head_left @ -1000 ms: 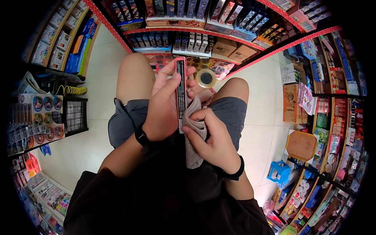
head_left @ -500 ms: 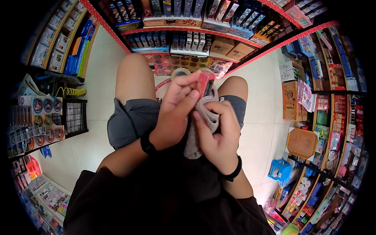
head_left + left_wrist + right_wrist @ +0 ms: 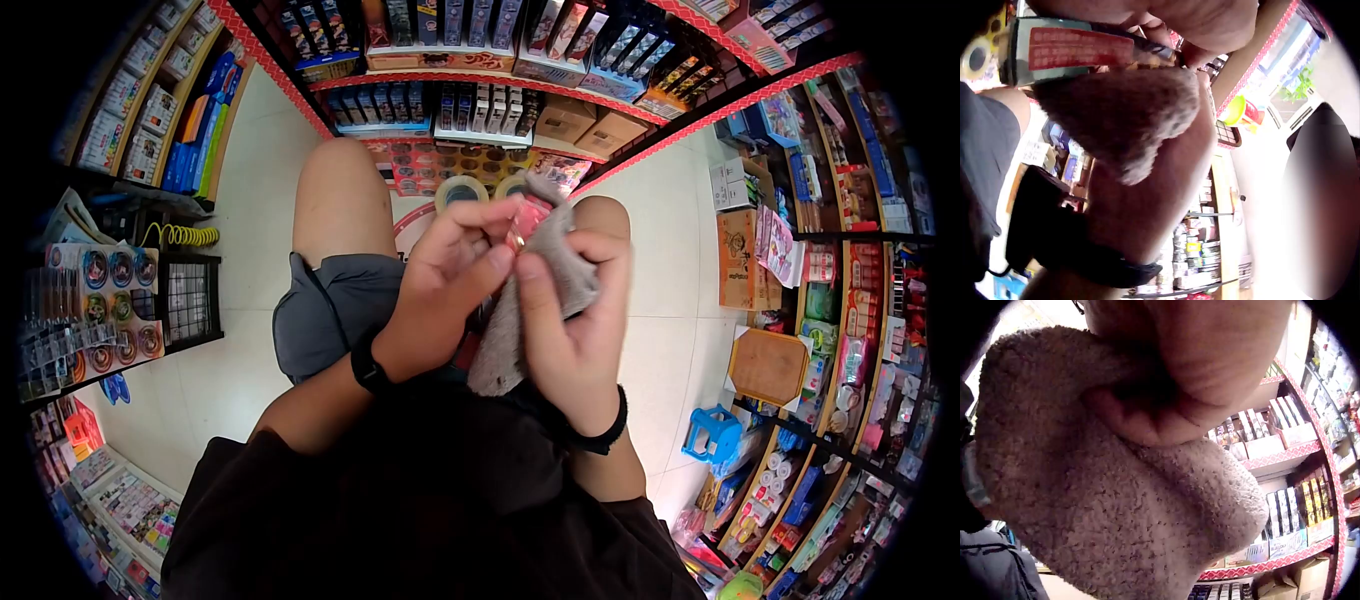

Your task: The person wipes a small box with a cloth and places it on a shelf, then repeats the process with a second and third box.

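My left hand (image 3: 435,290) grips a slim red and dark box (image 3: 530,212), mostly hidden behind fingers and cloth in the head view. A red label with pale print shows on the box's side in the left wrist view. Between the thumb and fingers of my right hand (image 3: 580,345) is a grey-brown fuzzy cloth (image 3: 497,355). Its upper part lies against the end of the box, and the lower part hangs down toward my lap. Close up in the right wrist view, the cloth (image 3: 1116,512) is bunched under curled fingers.
Beyond my knees, round rolls that look like tape (image 3: 460,190) sit before a shelf unit (image 3: 480,80) lined with boxed goods. More stocked shelves (image 3: 850,330) stand at the right, near a blue plastic stool (image 3: 714,436). At the left is a rack (image 3: 105,300) of packaged items.
The box has turned from lying lengthwise along my left palm to pointing its end away, up and right. The right hand has moved the cloth up over that end. Both hands shifted slightly right.
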Tool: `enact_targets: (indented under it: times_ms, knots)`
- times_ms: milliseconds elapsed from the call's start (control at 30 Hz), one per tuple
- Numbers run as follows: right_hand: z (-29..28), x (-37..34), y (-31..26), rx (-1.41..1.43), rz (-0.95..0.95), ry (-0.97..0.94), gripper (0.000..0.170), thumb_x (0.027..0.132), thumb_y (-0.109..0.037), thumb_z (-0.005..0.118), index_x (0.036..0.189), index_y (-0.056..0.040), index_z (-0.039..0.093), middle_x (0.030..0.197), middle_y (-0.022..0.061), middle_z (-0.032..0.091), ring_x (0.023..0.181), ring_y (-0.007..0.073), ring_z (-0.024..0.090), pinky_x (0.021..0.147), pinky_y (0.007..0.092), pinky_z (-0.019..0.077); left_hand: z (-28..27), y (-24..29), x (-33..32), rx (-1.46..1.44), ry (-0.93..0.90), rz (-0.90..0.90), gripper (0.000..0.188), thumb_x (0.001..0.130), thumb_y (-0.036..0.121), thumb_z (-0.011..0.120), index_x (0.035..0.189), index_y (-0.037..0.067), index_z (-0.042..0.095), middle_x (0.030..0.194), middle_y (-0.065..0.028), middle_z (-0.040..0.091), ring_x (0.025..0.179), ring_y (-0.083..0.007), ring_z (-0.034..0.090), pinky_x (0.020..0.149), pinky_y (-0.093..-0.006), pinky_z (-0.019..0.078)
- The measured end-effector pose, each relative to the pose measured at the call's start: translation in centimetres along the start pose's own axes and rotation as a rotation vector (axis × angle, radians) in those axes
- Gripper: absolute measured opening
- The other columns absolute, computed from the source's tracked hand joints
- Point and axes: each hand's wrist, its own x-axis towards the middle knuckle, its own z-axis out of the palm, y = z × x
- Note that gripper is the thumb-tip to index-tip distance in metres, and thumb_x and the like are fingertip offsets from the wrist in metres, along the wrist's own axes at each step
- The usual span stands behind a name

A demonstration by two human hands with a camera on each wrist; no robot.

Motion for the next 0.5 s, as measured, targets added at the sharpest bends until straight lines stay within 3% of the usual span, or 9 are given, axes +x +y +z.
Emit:
enact_targets:
  times_ms: [33, 133, 333, 500]
  knots:
    - [0.2, -0.1, -0.1, -0.121, -0.061, -0.058, 0.03, 0.094, -0.005, 0.072, 0.114, -0.0011, 0.05, 0.101, 0.0168, 0.061, 0.087, 0.0275, 0.065, 0.079, 0.0339, 0.0508, 0.0, 0.2, 0.2, -0.028, 0.048, -0.013, 0.038, 0.105, 0.004, 0.054, 0.142, 0.002, 0.048, 0.135, -0.0095, 0.058, 0.125, -0.0165, 0.056, 0.109, -0.0329, 0.0423]
    - [0.5, -1.6, 0.5, 0.026, 0.134, -0.241, 0.03, 0.095, -0.007, 0.071, 0.115, -0.0012, 0.049, 0.101, 0.0201, 0.059, 0.088, 0.0345, 0.063, 0.078, 0.0362, 0.0506, 0.0, 0.6, 1.4, -0.113, 0.189, -0.051, 0.038, 0.106, 0.012, 0.054, 0.142, 0.004, 0.046, 0.126, -0.0078, 0.06, 0.118, -0.017, 0.06, 0.102, -0.0312, 0.047]
    - [0.2, -3.2, 0.5, 0.08, 0.137, -0.447, 0.026, 0.096, -0.006, 0.068, 0.114, -0.002, 0.05, 0.104, 0.02, 0.059, 0.092, 0.0393, 0.063, 0.078, 0.0396, 0.0511, -0.3, 1.3, 2.5, -0.13, 0.304, -0.087, 0.043, 0.107, 0.014, 0.053, 0.148, 0.003, 0.043, 0.117, -0.0085, 0.061, 0.098, -0.0141, 0.063, 0.084, -0.0289, 0.054]
    - [0.1, -3.4, -0.3, 0.012, 0.099, -0.425, 0.025, 0.094, -0.004, 0.068, 0.114, -0.0021, 0.052, 0.105, 0.0196, 0.059, 0.093, 0.0434, 0.062, 0.081, 0.0414, 0.0519, 0.2, 1.1, 2.4, -0.047, 0.332, -0.08, 0.047, 0.108, 0.014, 0.051, 0.152, 0.001, 0.04, 0.114, -0.0081, 0.061, 0.091, -0.0106, 0.061, 0.081, -0.0269, 0.0535]
